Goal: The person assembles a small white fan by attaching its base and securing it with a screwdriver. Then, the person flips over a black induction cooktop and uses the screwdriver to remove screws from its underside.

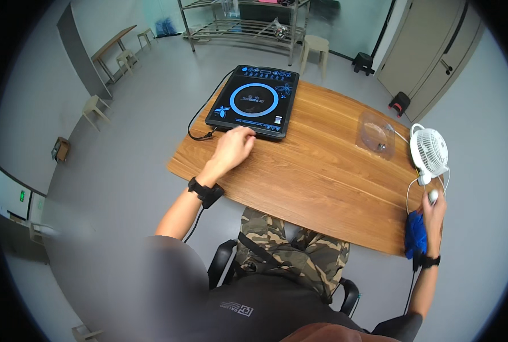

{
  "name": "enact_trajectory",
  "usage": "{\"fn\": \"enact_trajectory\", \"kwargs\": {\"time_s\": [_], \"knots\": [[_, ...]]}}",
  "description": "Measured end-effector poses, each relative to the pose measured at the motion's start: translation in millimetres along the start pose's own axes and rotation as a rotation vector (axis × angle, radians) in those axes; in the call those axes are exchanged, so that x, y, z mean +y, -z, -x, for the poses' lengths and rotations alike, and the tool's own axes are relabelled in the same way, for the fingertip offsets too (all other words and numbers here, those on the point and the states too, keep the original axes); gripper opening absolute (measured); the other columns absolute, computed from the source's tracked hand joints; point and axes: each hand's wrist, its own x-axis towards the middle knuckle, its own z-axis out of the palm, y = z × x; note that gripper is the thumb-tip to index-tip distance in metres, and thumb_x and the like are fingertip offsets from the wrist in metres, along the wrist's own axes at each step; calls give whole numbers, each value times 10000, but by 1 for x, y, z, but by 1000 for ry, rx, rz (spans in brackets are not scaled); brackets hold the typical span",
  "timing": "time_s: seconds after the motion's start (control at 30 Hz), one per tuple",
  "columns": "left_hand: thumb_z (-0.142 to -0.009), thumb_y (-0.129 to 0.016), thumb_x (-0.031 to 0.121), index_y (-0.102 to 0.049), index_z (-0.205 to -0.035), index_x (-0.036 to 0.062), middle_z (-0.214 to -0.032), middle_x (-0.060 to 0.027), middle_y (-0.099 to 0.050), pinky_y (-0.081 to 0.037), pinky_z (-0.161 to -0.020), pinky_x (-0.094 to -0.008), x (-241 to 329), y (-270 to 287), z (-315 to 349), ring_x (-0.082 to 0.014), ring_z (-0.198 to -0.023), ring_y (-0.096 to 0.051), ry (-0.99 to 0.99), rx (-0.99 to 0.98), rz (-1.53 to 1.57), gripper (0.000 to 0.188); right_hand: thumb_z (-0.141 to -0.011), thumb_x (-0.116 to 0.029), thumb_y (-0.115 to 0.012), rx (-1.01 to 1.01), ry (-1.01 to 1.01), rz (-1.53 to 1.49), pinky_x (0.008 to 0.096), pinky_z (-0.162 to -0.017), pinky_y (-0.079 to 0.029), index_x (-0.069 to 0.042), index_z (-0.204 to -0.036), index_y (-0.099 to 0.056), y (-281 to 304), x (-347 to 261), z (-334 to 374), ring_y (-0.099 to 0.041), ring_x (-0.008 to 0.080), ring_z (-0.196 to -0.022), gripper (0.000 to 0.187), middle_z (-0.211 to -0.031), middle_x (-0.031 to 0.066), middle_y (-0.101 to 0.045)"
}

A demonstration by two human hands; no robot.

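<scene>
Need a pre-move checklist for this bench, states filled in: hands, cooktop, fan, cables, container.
1. Left hand in place: ok, at the front edge of the black cooktop.
2. Right hand has a grip: ok, a small whitish object is in its fingers.
3. Cooktop powered off: cannot tell.
4. White fan well in from the edge: not ok, it is by the right edge of the wooden table.
5. White cable well away from the right hand: not ok, it runs close by.
6. Clear plastic container apart from both hands: ok.
</scene>
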Motion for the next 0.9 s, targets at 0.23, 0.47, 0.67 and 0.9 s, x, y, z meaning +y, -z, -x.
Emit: {"fn": "enact_trajectory", "kwargs": {"time_s": [0.23, 0.47, 0.67, 0.9], "knots": [[-966, -633, 192, -742, -1000, 33, -1007, -185, -749, -574, -835, -510, -75, 45, -13, -407, -947, -714, 208, 126, -280, 196, -896, -150, -649, -583, -142, -153, 303, -409, -436, -3, -818, -574, -82, -164, -56, -571, 124, -484, 182, -613, 50, -599], [-971, -630, 245, -750, -1054, 49, -1113, -188, -745, -569, -892, -515, -126, 59, -40, -407, -1018, -711, 319, 114, -358, 244, -868, -276, -687, -794, 7, -122, 387, -641, -532, -22, -803, -627, -246, -211, -92, -665, 188, -631, 269, -681, 86, -665], [-1006, -565, 346, -752, -1092, 50, -1124, -223, -747, -558, -945, -521, -149, 41, -86, -429, -1081, -701, 465, -1, -319, 361, -927, -265, -654, -831, -265, -356, 367, -526, -513, -26, -803, -607, -334, -229, -123, -614, 197, -552, 274, -672, 80, -619], [-1071, -480, 374, -749, -1134, 3, -1142, -294, -721, -521, -993, -562, -192, 7, -123, -483, -1126, -666, 483, -93, -224, 462, -954, -264, -666, -872, -450, -445, 325, -536, -533, 2, -896, -659, -391, -242, -117, -650, 163, -605, 272, -713, 74, -648]]}}
